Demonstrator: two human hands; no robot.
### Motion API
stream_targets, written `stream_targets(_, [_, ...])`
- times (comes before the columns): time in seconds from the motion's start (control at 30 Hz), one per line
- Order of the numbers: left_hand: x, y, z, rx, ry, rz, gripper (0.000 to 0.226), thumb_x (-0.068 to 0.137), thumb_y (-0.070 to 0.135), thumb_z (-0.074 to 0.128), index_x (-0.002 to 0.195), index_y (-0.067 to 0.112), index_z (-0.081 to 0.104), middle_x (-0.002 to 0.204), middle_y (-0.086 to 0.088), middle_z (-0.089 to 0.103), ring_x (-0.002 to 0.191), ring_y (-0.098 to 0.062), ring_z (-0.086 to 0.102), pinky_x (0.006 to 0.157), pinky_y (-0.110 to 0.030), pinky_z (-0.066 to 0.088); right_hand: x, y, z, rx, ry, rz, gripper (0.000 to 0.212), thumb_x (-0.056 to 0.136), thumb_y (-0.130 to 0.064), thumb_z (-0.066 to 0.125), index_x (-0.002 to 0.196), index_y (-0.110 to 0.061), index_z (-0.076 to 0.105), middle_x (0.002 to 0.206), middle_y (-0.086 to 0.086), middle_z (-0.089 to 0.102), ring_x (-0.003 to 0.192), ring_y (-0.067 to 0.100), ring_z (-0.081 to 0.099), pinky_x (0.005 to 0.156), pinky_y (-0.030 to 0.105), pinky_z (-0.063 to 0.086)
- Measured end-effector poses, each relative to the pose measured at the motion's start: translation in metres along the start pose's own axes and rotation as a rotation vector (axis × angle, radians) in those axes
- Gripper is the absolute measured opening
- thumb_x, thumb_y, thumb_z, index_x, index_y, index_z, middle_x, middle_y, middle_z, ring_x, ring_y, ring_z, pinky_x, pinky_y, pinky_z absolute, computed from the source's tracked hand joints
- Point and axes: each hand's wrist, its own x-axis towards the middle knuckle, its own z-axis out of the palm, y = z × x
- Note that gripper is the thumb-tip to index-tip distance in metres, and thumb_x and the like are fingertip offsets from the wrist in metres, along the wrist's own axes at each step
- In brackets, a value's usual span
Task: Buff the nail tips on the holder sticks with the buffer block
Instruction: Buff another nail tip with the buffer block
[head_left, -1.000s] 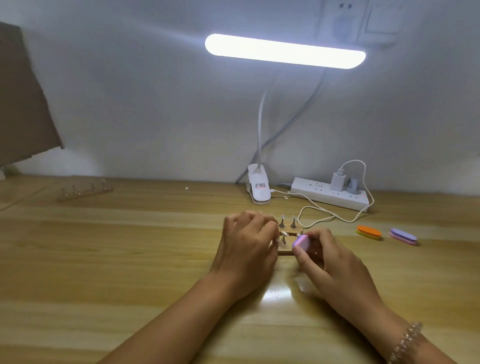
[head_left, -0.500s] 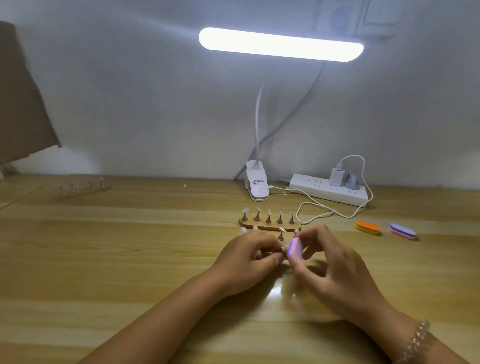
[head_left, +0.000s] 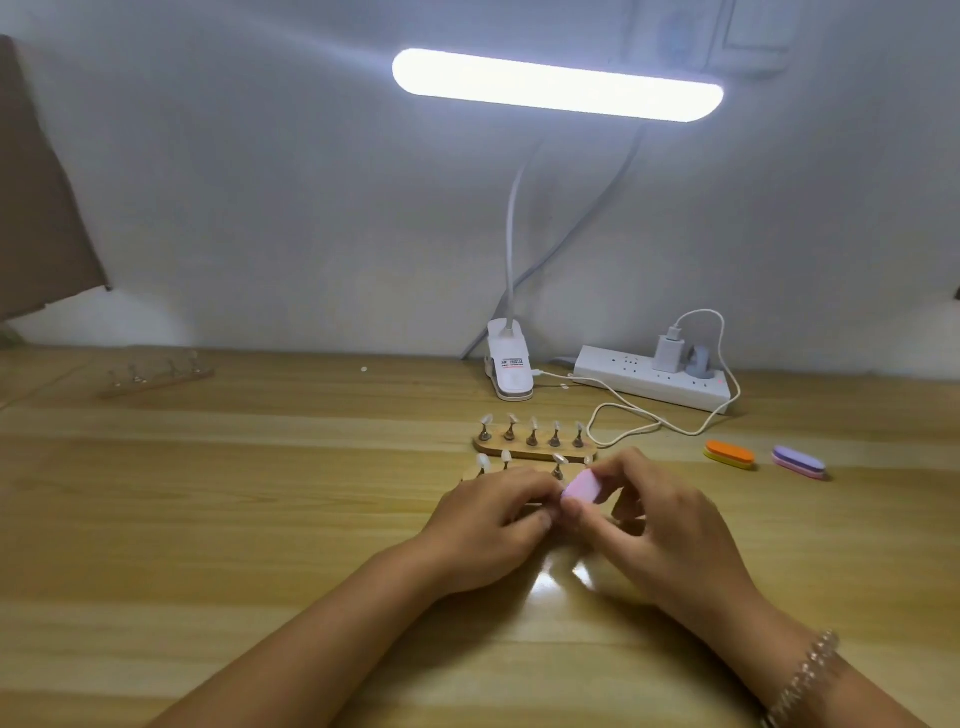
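the pink buffer block is held in the right grip, pinched between the thumb and the fingers. it is kept just above the desk, in front of the near wooden stand. the left grip is curled in tight, and its fingertips are set right beside the block. what is pinched in it is hidden, so it cannot be told. a bead bracelet is worn on the right wrist.

part of the near stand is covered by both hands. a few nail tips on little sticks are seen standing up on it. just behind it a second stand is placed, with five sticks in a row. a third stand is seen far off to the left, and it looks blurry.

to the right, an orange block and a purple block are laid side by side, near each other but not touching. at the back, a white power strip is set by the wall, and a white cable is looped in front of it. a lit lamp is held up over the desk on a bendy neck.
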Motion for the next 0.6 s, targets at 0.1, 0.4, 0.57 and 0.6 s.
stream_targets(0.1, [-0.001, 0.001, 0.000, -0.024, -0.002, -0.008, 0.023, 0.090, 0.032, 0.048, 0.106, 0.031, 0.066, 0.103, 0.016, 0.064, 0.098, -0.011, 0.057, 0.087, -0.041, 0.049, -0.002, -0.002, 0.000, -0.009, -0.012, -0.036, 0.031, 0.077, -0.058, 0.061, 0.090, -0.031, 0.057, 0.083, -0.017, 0.060, 0.067, 0.008, 0.057, 0.059, 0.036, 0.052])
stream_targets(0.4, [-0.001, 0.001, -0.001, -0.225, 0.024, -0.032, 0.016, 0.097, 0.033, 0.047, 0.093, 0.029, 0.063, 0.093, 0.014, 0.069, 0.082, -0.007, 0.061, 0.075, -0.043, 0.053, 0.004, 0.009, -0.003, 0.163, 0.151, 0.171, 0.022, 0.080, -0.043, 0.069, 0.094, -0.029, 0.060, 0.081, -0.013, 0.066, 0.064, 0.009, 0.060, 0.067, 0.040, 0.053])
stream_targets(0.57, [-0.001, 0.004, -0.001, -0.143, 0.029, -0.024, 0.015, 0.093, 0.031, 0.048, 0.093, 0.031, 0.063, 0.088, 0.013, 0.066, 0.088, -0.012, 0.060, 0.083, -0.043, 0.050, -0.003, -0.003, 0.000, 0.080, -0.017, 0.007, 0.027, 0.079, -0.047, 0.068, 0.099, -0.033, 0.057, 0.088, -0.017, 0.064, 0.065, 0.010, 0.060, 0.060, 0.036, 0.052])
stream_targets(0.6, [-0.001, 0.004, -0.002, -0.134, 0.027, -0.025, 0.016, 0.095, 0.029, 0.049, 0.095, 0.028, 0.065, 0.089, 0.012, 0.067, 0.090, -0.013, 0.061, 0.085, -0.044, 0.050, -0.002, -0.002, 0.001, 0.062, -0.020, 0.016, 0.026, 0.079, -0.045, 0.069, 0.099, -0.033, 0.057, 0.089, -0.017, 0.064, 0.065, 0.009, 0.060, 0.061, 0.037, 0.052])
